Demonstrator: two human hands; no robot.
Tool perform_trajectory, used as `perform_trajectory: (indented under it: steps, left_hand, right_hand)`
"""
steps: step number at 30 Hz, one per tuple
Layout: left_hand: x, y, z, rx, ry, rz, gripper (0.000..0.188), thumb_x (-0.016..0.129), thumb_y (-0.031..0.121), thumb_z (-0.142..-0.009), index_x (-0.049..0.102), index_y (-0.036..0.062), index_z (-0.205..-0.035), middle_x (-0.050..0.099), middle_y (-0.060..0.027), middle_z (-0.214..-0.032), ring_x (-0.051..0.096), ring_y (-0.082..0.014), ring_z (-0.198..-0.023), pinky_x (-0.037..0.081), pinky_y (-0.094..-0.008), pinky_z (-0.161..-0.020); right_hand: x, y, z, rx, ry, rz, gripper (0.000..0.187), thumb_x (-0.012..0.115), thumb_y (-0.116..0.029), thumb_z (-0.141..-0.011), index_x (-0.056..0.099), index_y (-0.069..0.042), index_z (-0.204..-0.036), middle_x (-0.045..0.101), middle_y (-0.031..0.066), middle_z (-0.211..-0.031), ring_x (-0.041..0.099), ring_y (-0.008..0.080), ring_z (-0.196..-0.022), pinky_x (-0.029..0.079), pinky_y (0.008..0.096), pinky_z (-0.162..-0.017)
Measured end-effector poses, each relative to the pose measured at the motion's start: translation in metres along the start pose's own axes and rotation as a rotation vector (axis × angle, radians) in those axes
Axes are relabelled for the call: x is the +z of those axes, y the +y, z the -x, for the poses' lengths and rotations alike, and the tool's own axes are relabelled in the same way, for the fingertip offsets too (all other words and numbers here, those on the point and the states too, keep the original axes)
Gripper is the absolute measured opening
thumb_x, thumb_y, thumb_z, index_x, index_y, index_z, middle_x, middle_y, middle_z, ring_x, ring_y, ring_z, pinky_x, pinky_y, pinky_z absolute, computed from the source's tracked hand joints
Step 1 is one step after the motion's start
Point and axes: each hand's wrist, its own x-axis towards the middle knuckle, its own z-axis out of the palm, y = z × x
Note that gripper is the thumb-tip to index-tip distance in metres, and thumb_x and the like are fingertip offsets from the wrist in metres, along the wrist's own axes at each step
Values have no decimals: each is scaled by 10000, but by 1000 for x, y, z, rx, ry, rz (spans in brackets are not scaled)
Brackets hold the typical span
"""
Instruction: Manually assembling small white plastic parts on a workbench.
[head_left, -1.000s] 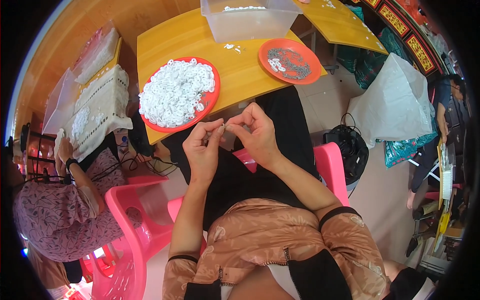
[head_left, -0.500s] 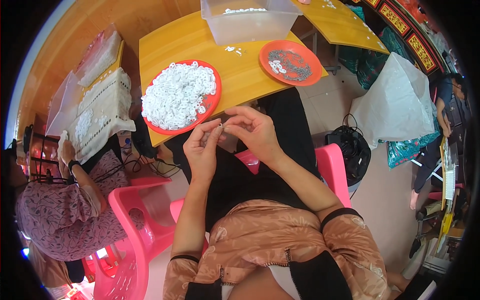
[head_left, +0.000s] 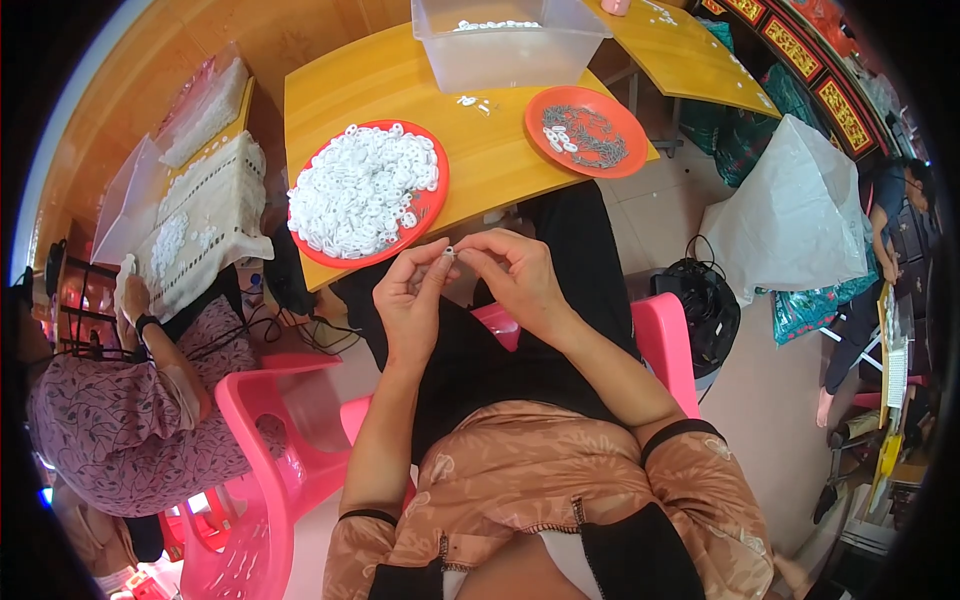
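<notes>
My left hand (head_left: 408, 295) pinches a small white plastic piece (head_left: 449, 253) between thumb and forefinger, just off the table's near edge and above my lap. Close against it, my right hand (head_left: 520, 282) has thumb and forefinger drawn together at the piece's right side. Whatever those right fingertips hold is too small to make out. A red plate (head_left: 443, 185) heaped with similar white plastic pieces (head_left: 365, 185) lies beyond my left hand. Farther right, an orange-red plate (head_left: 628, 118) carries small grey metal parts (head_left: 600, 152) and a few white pieces (head_left: 560, 140).
On the yellow table (head_left: 480, 135) stands a translucent plastic tub (head_left: 510, 65). Pink plastic chairs (head_left: 665, 340) flank me. At the left, another person's hand (head_left: 136, 298) rests by a cloth (head_left: 225, 195) with white pieces. A large white sack (head_left: 790, 215) stands right.
My right fingers have curled in closer around the white piece, which shows more plainly between the hands. The whole view has shifted slightly.
</notes>
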Motion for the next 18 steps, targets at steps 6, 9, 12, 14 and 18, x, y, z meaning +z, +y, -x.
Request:
perform_trajectory:
  steps: [6, 9, 12, 14, 18]
  left_hand:
    - [2, -2, 0, -11, 14, 26, 169, 602, 5, -838, 615, -35, -1001, 627, -45, -839, 584, -63, -694, 465, -174, -634]
    - [3, 0, 1, 6, 15, 19, 156, 603, -3, -835, 620, -28, -988, 617, -31, -819, 576, -58, -679, 461, -173, -617]
    - [6, 1, 2, 11, 11, -23, 139, 600, -8, -835, 626, -21, -971, 601, -14, -792, 565, -52, -664, 457, -171, -609]
    - [6, -2, 1, 42, -13, -90, 148, 603, 0, -835, 617, -31, -979, 616, -27, -774, 562, -60, -653, 456, -177, -604]
    - [8, -6, 4, 30, 23, -25, 152, 599, 2, -839, 608, -27, -988, 621, -33, -794, 569, -68, -658, 458, -180, -602]
  right_hand:
    - [1, -2, 0, -51, 24, 76, 130, 595, -78, -803, 633, 25, -872, 641, 143, -812, 636, 240, -725, 479, 308, -634]
    - [4, -2, 1, -14, 33, 24, 128, 593, -76, -802, 632, 27, -868, 641, 142, -808, 635, 239, -728, 480, 306, -626]
    - [5, 7, 2, -23, 28, 39, 122, 593, -69, -803, 634, 26, -867, 644, 144, -801, 639, 229, -715, 483, 295, -616]
    - [5, 11, 3, 20, 40, -16, 117, 598, -66, -804, 637, 25, -866, 647, 139, -788, 642, 203, -693, 488, 278, -610]
    - [6, 12, 3, 36, 26, -30, 119, 607, -67, -803, 640, 24, -873, 650, 134, -787, 636, 171, -673, 489, 263, -602]
